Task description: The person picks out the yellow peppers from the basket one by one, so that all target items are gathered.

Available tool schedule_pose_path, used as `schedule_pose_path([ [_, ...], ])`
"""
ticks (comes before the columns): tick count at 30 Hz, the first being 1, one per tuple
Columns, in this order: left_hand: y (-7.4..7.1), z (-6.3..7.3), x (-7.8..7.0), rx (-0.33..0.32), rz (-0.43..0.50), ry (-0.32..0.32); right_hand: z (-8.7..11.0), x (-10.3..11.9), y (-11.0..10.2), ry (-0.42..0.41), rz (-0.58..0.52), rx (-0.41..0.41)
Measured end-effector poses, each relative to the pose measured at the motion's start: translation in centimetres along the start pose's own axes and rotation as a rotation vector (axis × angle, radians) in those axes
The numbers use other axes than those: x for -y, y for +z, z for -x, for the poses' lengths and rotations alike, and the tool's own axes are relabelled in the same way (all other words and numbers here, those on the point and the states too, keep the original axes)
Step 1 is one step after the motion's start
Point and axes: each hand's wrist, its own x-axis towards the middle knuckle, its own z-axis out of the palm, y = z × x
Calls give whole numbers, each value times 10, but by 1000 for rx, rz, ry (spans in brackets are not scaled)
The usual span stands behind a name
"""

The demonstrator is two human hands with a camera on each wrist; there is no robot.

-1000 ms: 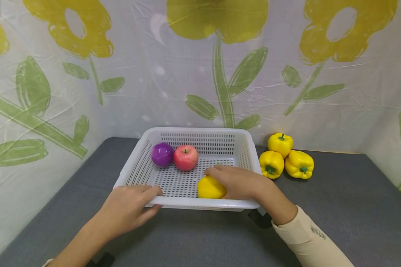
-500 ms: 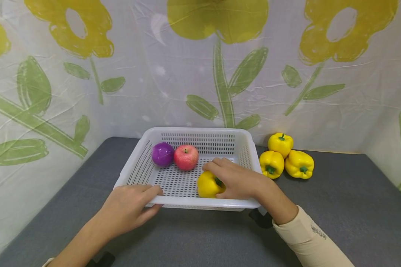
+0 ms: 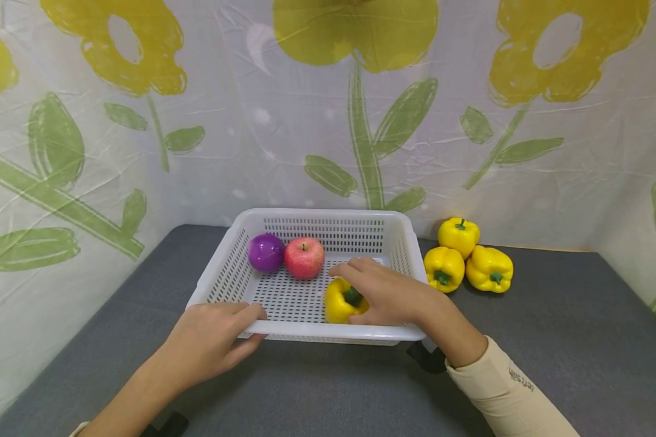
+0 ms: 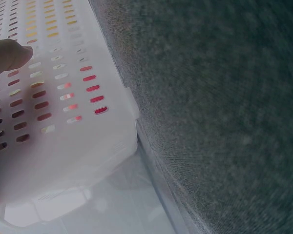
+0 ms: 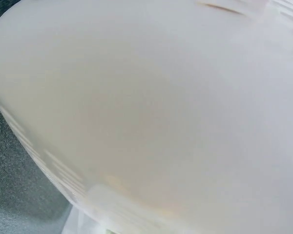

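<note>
A white perforated plastic basket (image 3: 300, 329) stands on the dark table. My left hand (image 3: 210, 337) grips its near rim, fingers over the edge; the thumb shows against the outer wall (image 4: 63, 146) in the left wrist view. Inside the basket at the near right lies a yellow bell pepper (image 3: 336, 303), green stem facing up and right. Over it, my right hand (image 3: 385, 294) has its fingers spread loosely, thumb beside the pepper and partly covering it. A purple ball-like item (image 3: 266, 252) and a red apple (image 3: 304, 258) sit side by side at the basket's back left.
Three more yellow bell peppers (image 3: 443, 269) are grouped on the grey table (image 3: 546, 340) right of the basket. Behind stands a flower-printed cloth backdrop (image 3: 224, 109). The right wrist view is mostly filled by the white basket wall (image 5: 151, 112).
The yellow pepper in the basket has rolled, bringing its green stem into view. My right fingers have loosened and risen slightly from it. My left hand has stayed on the rim.
</note>
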Motion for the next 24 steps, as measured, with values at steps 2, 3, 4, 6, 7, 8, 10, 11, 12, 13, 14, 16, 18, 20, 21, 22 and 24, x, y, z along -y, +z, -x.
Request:
schedule_pose_path([
  [2,0,0,0,4,0,-3,-1,0,1,-13,-12,-29],
  [3,0,0,0,5,-1,-4,-2,-1,1,-24,-16,-45],
  [4,0,0,0,7,-1,-6,-2,-1,1,-36,-17,-60],
  [6,0,0,0,10,-2,-7,-3,-2,2,-58,-12,-82],
  [7,0,0,0,10,-2,-6,-3,-2,2,-66,-8,-85],
  [8,0,0,0,11,-3,-6,-3,-2,2,-70,-3,-85],
  [10,1,0,0,8,-2,-5,-3,-1,2,-59,-6,-66],
  [11,1,0,0,6,-2,-4,-3,-1,2,-51,-13,-49],
  [12,1,0,0,4,-2,-3,-2,-1,1,-41,-20,-31],
  [13,1,0,0,4,-2,-4,-2,0,1,-32,-25,-14],
  [14,1,0,0,3,-2,-4,-2,0,1,-25,-32,0],
  [16,1,0,0,4,-3,-5,-1,0,1,-18,-39,22],
  [18,0,0,0,6,-4,-6,-1,0,1,-18,-40,23],
  [20,0,1,0,10,-4,-9,-1,-1,1,-18,-40,20],
  [21,0,1,0,13,-4,-11,-1,-1,1,-14,-38,19],
  [22,0,1,0,16,-4,-13,-1,-1,1,-12,-37,19],
  [24,0,1,0,17,-5,-13,-1,-1,1,-14,-32,17],
])
